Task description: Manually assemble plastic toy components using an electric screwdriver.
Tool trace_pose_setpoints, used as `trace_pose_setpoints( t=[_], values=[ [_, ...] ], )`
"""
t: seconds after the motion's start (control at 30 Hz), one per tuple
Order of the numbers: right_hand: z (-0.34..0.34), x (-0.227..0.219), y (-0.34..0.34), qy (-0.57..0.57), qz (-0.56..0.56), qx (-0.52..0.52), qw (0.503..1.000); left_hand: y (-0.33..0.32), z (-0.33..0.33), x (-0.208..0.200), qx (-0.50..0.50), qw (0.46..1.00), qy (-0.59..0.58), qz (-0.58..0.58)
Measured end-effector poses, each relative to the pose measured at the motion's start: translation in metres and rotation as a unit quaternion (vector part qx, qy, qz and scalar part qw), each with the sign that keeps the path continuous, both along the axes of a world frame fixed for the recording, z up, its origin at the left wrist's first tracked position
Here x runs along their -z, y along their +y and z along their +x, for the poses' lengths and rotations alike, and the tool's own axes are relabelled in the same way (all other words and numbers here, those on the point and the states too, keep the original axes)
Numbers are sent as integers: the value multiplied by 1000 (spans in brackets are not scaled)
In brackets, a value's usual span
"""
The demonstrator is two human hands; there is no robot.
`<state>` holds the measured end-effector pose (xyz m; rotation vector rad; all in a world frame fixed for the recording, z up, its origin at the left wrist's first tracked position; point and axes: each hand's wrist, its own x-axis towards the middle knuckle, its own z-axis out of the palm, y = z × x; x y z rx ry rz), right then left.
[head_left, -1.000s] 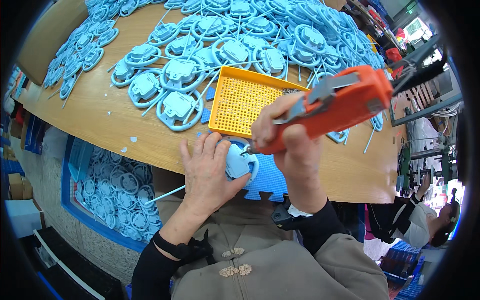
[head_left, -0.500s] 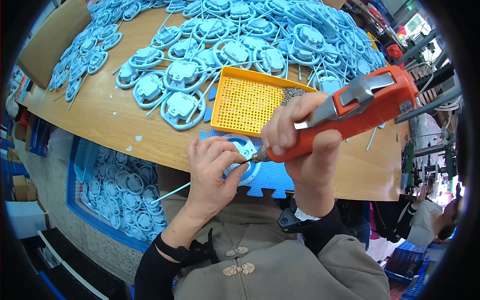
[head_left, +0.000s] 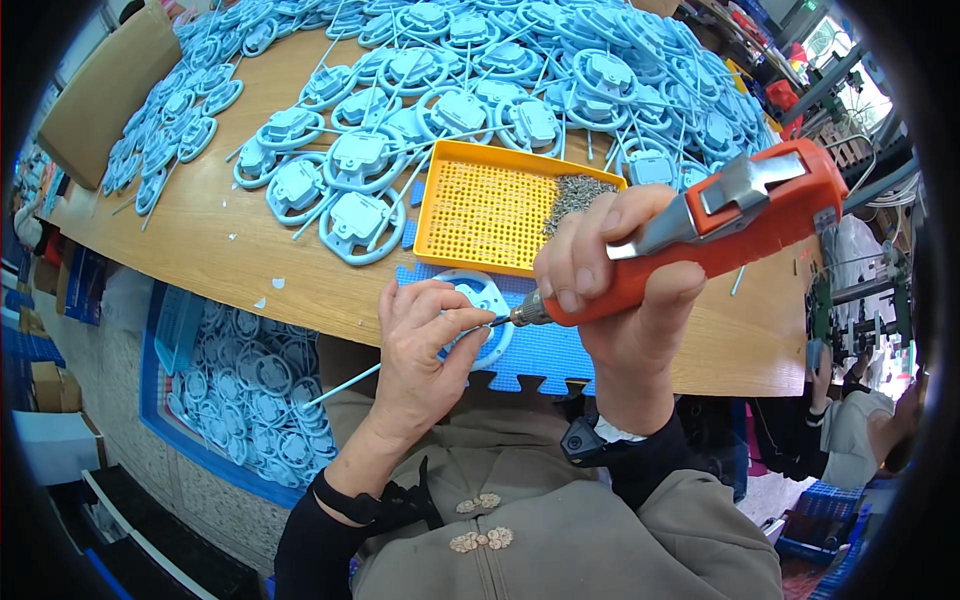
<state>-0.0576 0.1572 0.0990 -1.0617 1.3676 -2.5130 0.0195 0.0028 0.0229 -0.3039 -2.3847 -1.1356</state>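
Note:
My right hand (head_left: 625, 275) is wrapped round an orange pneumatic screwdriver (head_left: 730, 235) with a silver lever, its bit aimed left and down. Beneath the bit, a light blue plastic ring-shaped part (head_left: 483, 290) with a long thin rod lies on a blue foam mat (head_left: 545, 355). The rod juts out to the left below my left wrist. Over the ring, my left hand (head_left: 425, 345) has thumb and fingertips pinched together beside the bit tip. What they pinch is too small to make out, and the hand hides part of the ring.
A yellow perforated tray (head_left: 485, 215) with small metal screws (head_left: 577, 198) stands beyond the mat. Heaps of similar blue parts (head_left: 460, 110) cover the far table. At lower left, a blue crate (head_left: 160, 400) holds more parts. Another person (head_left: 850, 440) is at the right.
The screwdriver and my right hand have shifted slightly to the right. My left hand keeps its pinch beside the bit, over the same ring part.

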Motion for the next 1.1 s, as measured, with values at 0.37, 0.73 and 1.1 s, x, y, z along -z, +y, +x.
trace_pose_setpoints(
  t=[0.37,0.73,1.1],
  values=[
    [0,4,0,-20,40,-17,999,-2,-2,-5,11,999,-19,-40],
    [5,2,-7,-11,66,26,997,-1,-5,-3,6,999,-22,-40],
    [-5,25,-18,-29,16,61,998,-1,1,1,-39,987,-93,-124]
  ],
)
